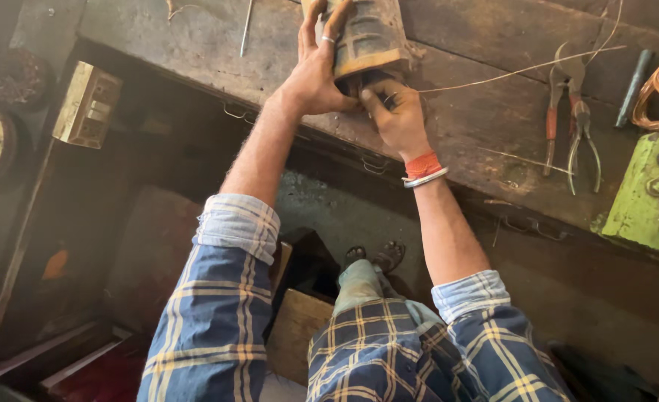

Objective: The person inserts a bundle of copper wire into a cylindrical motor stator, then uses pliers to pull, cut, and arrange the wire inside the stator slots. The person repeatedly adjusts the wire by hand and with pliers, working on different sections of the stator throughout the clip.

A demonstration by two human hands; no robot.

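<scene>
Blue plaid sleeves [218, 313] fill the lower frame. At top centre, the left hand [316, 71] grasps a ribbed metal housing [366, 37] on the desk [485, 112]; the right hand [398, 112] pinches wire [508, 72] at its base. Pliers [576, 119] lie upper right.

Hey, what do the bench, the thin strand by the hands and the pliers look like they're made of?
Long dark workbench: worn, grimy wooden planks, grain and seams visible. Thin coppery strand: likely bare copper wire, orange sheen. Orange-handled pliers: dull grey metal, probably steel, handles seemingly plastic-sleeved.
</scene>
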